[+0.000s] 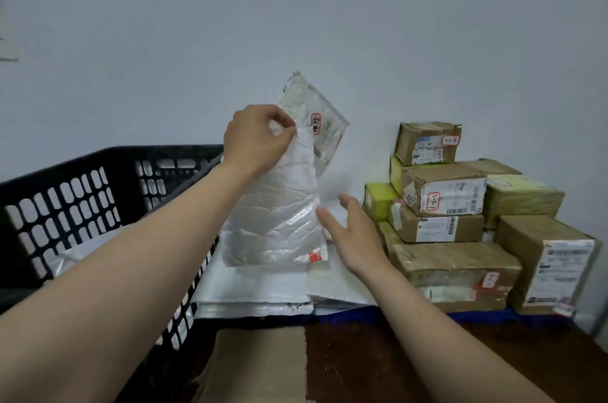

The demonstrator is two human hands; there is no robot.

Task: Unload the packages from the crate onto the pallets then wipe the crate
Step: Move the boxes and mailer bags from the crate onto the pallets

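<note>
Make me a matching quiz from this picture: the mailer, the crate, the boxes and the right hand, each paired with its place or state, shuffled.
1. mailer
2. crate
3. boxes
4. right hand

A. black, at left
B. open, fingers straight
C. stacked at right
D. pinched at its top by the left hand

Pairs: 1-D, 2-A, 3-C, 4-B.

The black crate (82, 205) blocks the left; stacked cardboard boxes (441, 192) block the right. Between them a low pile of white mailer bags (256, 290) leaves open room above. The far wall (197, 40) seems close behind.
</note>
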